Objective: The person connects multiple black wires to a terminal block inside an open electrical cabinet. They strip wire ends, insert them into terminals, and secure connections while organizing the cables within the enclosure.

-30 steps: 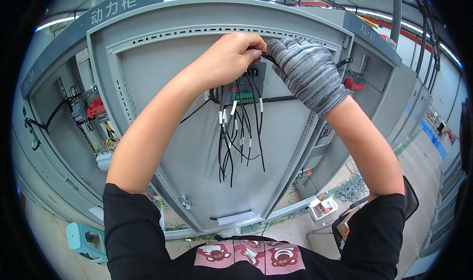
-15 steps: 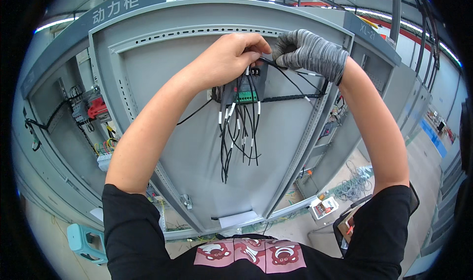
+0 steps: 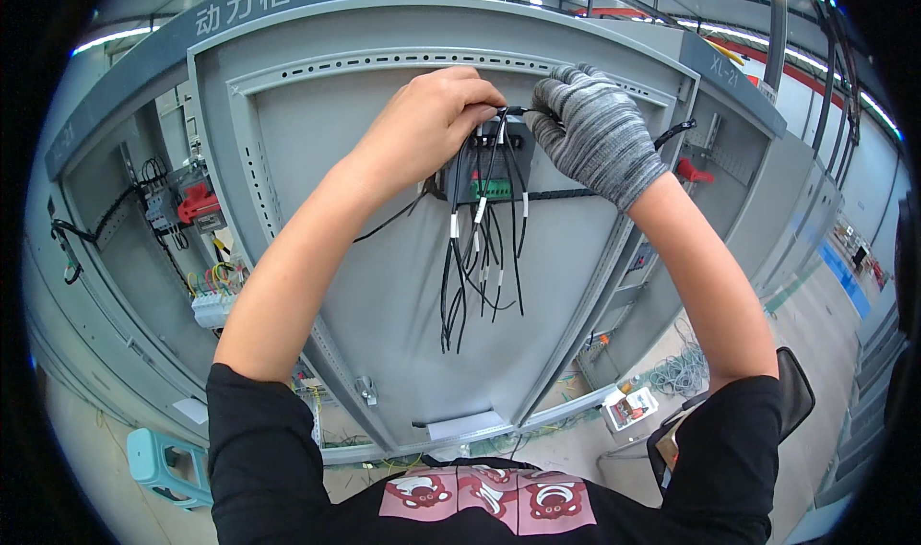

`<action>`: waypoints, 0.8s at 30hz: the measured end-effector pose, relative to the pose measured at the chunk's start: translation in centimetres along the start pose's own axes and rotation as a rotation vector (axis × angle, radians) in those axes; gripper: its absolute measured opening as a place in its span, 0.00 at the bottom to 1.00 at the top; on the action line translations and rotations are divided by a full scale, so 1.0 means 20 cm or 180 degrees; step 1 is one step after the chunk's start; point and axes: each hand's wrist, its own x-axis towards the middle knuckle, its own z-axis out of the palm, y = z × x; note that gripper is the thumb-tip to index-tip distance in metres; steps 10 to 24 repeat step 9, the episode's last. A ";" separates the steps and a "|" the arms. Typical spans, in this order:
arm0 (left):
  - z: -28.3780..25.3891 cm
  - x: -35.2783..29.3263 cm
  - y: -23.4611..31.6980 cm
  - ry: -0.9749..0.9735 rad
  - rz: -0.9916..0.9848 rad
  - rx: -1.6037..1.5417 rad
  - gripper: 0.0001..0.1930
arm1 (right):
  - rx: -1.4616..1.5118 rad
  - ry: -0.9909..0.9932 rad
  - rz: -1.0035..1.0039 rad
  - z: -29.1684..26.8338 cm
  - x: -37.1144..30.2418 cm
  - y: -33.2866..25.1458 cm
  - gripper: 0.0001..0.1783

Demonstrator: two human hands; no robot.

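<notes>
Both my hands are raised at a black wire bundle [image 3: 514,111] near the top of a grey cabinet door panel [image 3: 384,286]. My bare left hand [image 3: 432,118] pinches the bundle's left part between thumb and fingertips. My right hand [image 3: 593,134], in a grey knit glove, has its fingers closed on the bundle's right part. Several black wires [image 3: 459,286] with white marker sleeves hang loose below. Behind them sits a dark device with a green terminal block [image 3: 491,189]. A black wrapped harness [image 3: 566,195] runs right from it and passes behind my right forearm.
Open cabinet bays flank the door; a red switch handle [image 3: 197,204] is in the left one. A teal stool [image 3: 171,466] stands low left. Coiled grey wire [image 3: 679,370] and a white box [image 3: 630,408] lie on the floor at right.
My gloved right hand has turned so its back shows and has come slightly lower. My left fingers have shifted a little left. The hanging wires have swung slightly right.
</notes>
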 end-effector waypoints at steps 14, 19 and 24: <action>0.06 0.00 0.01 0.0270 0.0055 0.0208 0.09 | -0.0301 -0.0656 0.0604 0.00 0.06 -0.10 0.12; 0.06 0.00 0.01 0.0270 0.0055 0.0208 0.09 | -0.0301 -0.0656 0.0604 0.00 0.06 -0.10 0.12; 0.06 0.00 0.01 0.0270 0.0055 0.0208 0.09 | -0.0301 -0.0656 0.0604 0.00 0.06 -0.10 0.12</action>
